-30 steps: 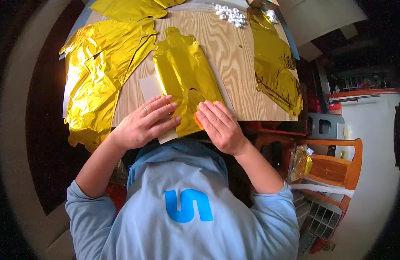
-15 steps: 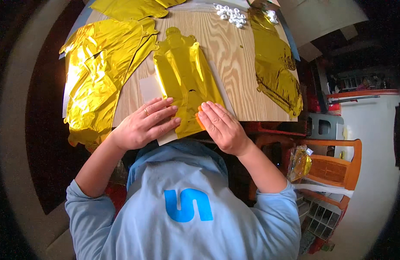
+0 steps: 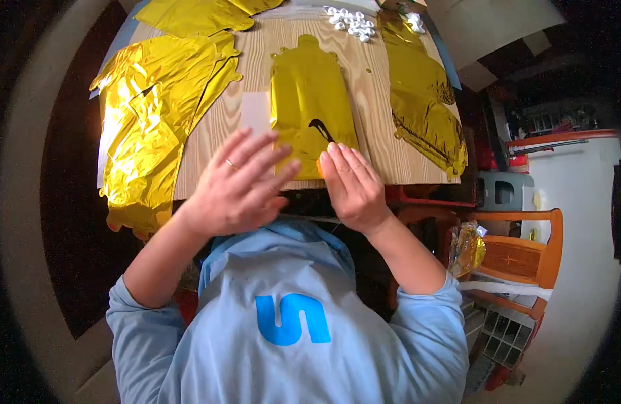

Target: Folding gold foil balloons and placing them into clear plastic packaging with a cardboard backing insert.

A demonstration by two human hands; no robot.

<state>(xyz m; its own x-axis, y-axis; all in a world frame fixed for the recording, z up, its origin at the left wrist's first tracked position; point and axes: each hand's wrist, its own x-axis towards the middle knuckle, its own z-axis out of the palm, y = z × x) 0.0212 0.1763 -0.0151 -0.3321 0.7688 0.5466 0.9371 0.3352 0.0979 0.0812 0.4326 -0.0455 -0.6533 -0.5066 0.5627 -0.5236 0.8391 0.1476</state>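
Gold foil: the smooth, flat gold foil piece with a narrow, rounded far end (image 3: 304,101) lies in the middle of the pale wood-grain tabletop (image 3: 357,71); a pale, flat card (image 3: 255,108) shows along its left side.
What changed: the foil has slid farther from the person and a little right; its near end, which overhung the near edge, now sits about level with that edge; the foil seems to lie straighter, attended mainly by the right hand.
Left hand: the left hand (image 3: 240,185), which rested on the foil, now appears lifted and blurred; its fingers are spread and released, holding nothing visible, their tips overlapping the foil's near left part.
Right hand: the right hand (image 3: 357,192) has followed the foil; its fingers are straight and together, angled far and left over a small orange object (image 3: 319,167); whether they grasp or merely press it, one cannot tell.
Around the foil: crumpled gold foil (image 3: 145,128) at left; darker gold foil (image 3: 421,87) at right; small white plastic pieces (image 3: 351,23) at the far side.
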